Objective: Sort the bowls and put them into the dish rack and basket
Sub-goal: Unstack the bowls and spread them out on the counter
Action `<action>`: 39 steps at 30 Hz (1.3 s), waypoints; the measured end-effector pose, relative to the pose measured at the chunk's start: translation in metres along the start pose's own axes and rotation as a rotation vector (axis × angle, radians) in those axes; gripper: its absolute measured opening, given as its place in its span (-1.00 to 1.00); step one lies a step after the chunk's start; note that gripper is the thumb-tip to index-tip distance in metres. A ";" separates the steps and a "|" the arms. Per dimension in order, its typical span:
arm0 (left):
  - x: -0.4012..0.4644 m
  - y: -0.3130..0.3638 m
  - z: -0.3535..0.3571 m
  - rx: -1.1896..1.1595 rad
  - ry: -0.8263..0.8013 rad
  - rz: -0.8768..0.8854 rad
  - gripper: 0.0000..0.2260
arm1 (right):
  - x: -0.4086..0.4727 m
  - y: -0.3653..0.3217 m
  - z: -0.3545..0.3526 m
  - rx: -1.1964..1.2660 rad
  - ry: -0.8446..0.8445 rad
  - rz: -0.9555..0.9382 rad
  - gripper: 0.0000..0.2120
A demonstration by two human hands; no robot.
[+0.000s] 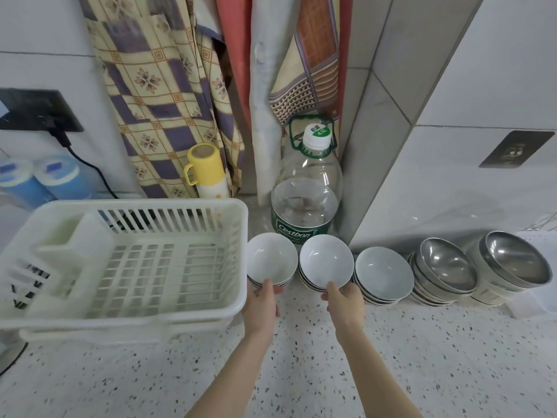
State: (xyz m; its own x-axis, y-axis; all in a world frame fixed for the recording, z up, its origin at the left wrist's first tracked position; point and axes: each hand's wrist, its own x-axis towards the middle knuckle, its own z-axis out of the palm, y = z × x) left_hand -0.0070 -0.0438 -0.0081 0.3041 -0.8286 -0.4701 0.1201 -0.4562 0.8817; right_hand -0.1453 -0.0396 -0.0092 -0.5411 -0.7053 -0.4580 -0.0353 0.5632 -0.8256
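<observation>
From the head camera, five stacks of bowls stand in a row on the speckled counter (301,357), along its far edge: three stacks of white bowls and two of steel ones. The left white stack (272,257) sits just beside the dish rack's right wall; the middle white stack (326,260) is next to it, then the right white stack (384,273). At about 3 o'clock from these come the near steel stack (445,265) and the far steel stack (517,260). How many bowls each stack holds is hard to tell.

The left hand (262,303) pinches the near rim of the left white stack's top bowl, thumb on the rim. The right hand (343,300) pinches the near rim of the middle stack's top bowl likewise.

The white bowls are glossy, with dark-banded outsides. One white plastic dish rack (211,303), slotted, lies at 9 o'clock of the stacks. One large water bottle (306,194) stands at 12 o'clock behind them, and one yellow-capped flask (206,171) behind the rack.
</observation>
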 end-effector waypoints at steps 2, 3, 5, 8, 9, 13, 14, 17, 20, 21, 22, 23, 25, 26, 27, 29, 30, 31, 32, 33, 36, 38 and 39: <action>-0.001 0.005 -0.002 0.003 0.001 -0.031 -0.45 | 0.001 0.000 0.001 -0.032 0.029 -0.024 -0.76; -0.001 0.007 -0.001 -0.012 0.002 -0.044 -0.47 | 0.001 -0.002 0.002 -0.056 0.053 -0.044 -0.77; 0.001 0.009 0.000 -0.031 0.015 -0.054 -0.61 | 0.002 -0.005 0.003 -0.109 0.091 -0.081 -0.75; 0.005 0.008 0.000 -0.043 0.012 -0.057 -0.74 | 0.001 -0.010 0.005 -0.126 0.107 -0.087 -0.64; 0.005 0.009 0.000 -0.042 0.010 -0.060 -0.73 | 0.000 -0.011 0.006 -0.128 0.114 -0.092 -0.61; 0.007 0.009 -0.001 -0.049 -0.011 -0.082 -0.75 | -0.002 -0.013 0.008 -0.103 0.131 -0.100 -0.55; 0.007 0.009 -0.001 -0.052 -0.014 -0.088 -0.76 | -0.002 -0.013 0.008 -0.084 0.133 -0.096 -0.56; 0.008 0.007 -0.002 -0.072 -0.027 -0.105 -0.78 | -0.002 -0.016 0.007 -0.030 0.143 -0.098 -0.61; 0.008 0.005 -0.004 -0.095 -0.061 -0.111 -0.80 | -0.002 -0.019 0.003 0.011 0.120 -0.104 -0.70; 0.008 0.005 -0.005 -0.105 -0.075 -0.107 -0.81 | -0.002 -0.020 0.002 0.034 0.107 -0.106 -0.72; 0.006 0.005 -0.005 -0.117 -0.090 -0.094 -0.80 | -0.002 -0.021 -0.001 0.062 0.098 -0.109 -0.72; 0.005 0.004 -0.005 -0.136 -0.107 -0.071 -0.80 | -0.003 -0.022 -0.003 0.095 0.096 -0.115 -0.71; 0.002 0.004 -0.006 -0.179 -0.137 -0.021 -0.77 | -0.007 -0.025 -0.008 0.156 0.103 -0.138 -0.66; 0.000 0.004 -0.006 -0.196 -0.149 -0.003 -0.74 | -0.010 -0.026 -0.010 0.180 0.108 -0.151 -0.63; -0.001 0.004 -0.006 -0.209 -0.161 0.014 -0.69 | -0.013 -0.028 -0.013 0.207 0.116 -0.161 -0.60; -0.005 0.004 -0.005 -0.240 -0.185 0.052 -0.55 | -0.021 -0.028 -0.019 0.283 0.130 -0.180 -0.58; -0.007 0.003 -0.005 -0.255 -0.201 0.072 -0.51 | -0.025 -0.027 -0.023 0.324 0.133 -0.194 -0.57; -0.010 0.002 -0.006 -0.264 -0.220 0.090 -0.48 | -0.030 -0.026 -0.026 0.361 0.135 -0.212 -0.56; -0.011 0.001 -0.007 -0.268 -0.242 0.106 -0.45 | -0.035 -0.023 -0.029 0.391 0.139 -0.230 -0.55; -0.013 -0.001 -0.007 -0.266 -0.262 0.121 -0.42 | -0.039 -0.021 -0.033 0.421 0.142 -0.244 -0.54; -0.022 -0.007 -0.009 -0.250 -0.301 0.151 -0.40 | -0.049 -0.014 -0.043 0.480 0.168 -0.258 -0.53; -0.030 -0.012 -0.012 -0.230 -0.327 0.165 -0.39 | -0.054 -0.008 -0.051 0.489 0.176 -0.251 -0.53; -0.035 -0.015 -0.014 -0.211 -0.344 0.177 -0.39 | -0.057 -0.004 -0.056 0.481 0.175 -0.249 -0.53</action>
State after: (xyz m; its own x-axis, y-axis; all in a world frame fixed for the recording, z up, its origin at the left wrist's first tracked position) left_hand -0.0064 -0.0032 -0.0045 0.0094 -0.9642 -0.2649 0.2958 -0.2503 0.9218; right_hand -0.1614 0.0231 0.0389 -0.6981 -0.6868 -0.2023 0.1845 0.1004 -0.9777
